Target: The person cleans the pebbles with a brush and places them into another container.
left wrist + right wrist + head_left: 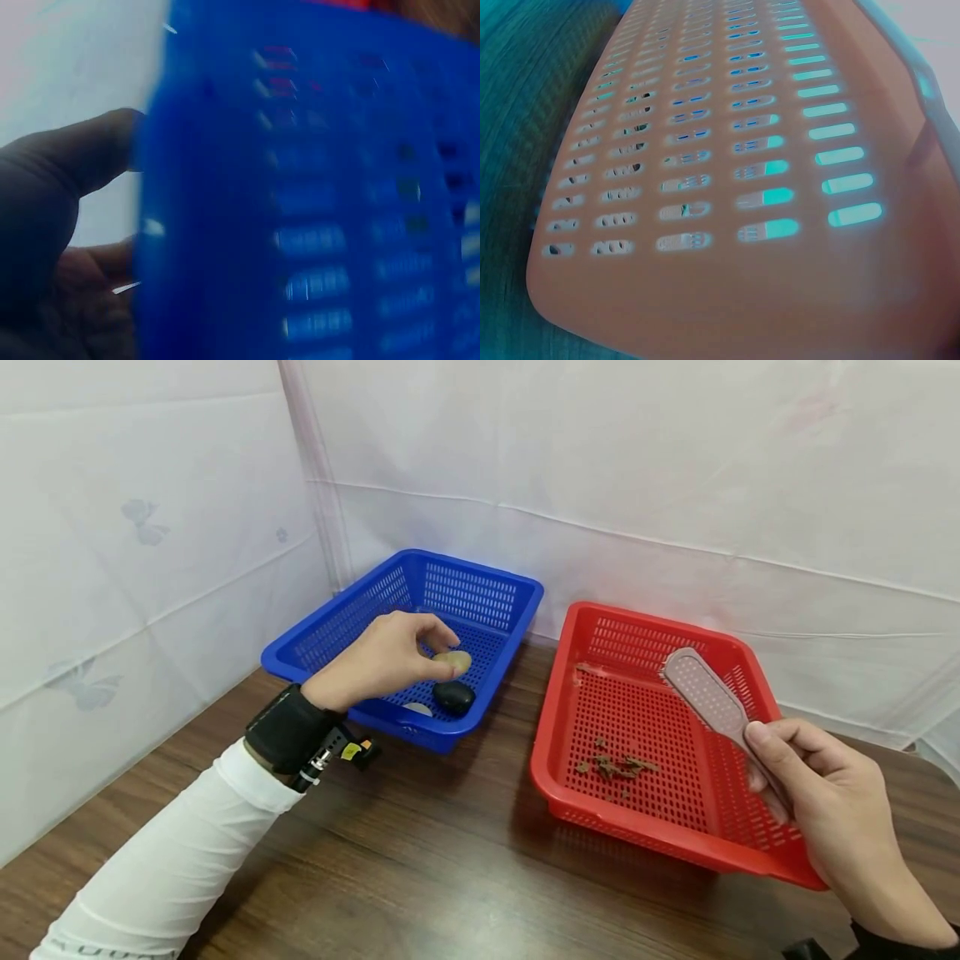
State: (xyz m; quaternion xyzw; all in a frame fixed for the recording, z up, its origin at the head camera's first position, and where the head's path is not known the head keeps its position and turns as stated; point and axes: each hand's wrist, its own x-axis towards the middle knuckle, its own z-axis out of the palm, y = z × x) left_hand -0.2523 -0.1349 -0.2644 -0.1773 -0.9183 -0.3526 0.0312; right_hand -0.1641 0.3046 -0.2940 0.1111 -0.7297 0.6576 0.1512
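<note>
My left hand (401, 652) pinches a yellowish stone (454, 662) between thumb and fingers, over the blue basket (315, 662). Beneath it in the basket lie a glossy black stone (453, 697) and a pale flat stone (417, 708), partly hidden by the rim. In my right hand (832, 793) is a pinkish-grey brush (708, 693), gripped by its handle and slanting up to the left above the red basket (555, 760). Short bristles show along the far edge of its head. Blue basket wall (225, 195) covers part of the hand in the left wrist view.
Several brown leaf-like scraps (618, 767) lie on the red basket's floor. Both baskets stand apart on a dark wooden table (420, 843). A white curtain (637, 468) hangs behind and along the left. In the right wrist view, the slotted basket side (727, 300) fills the frame.
</note>
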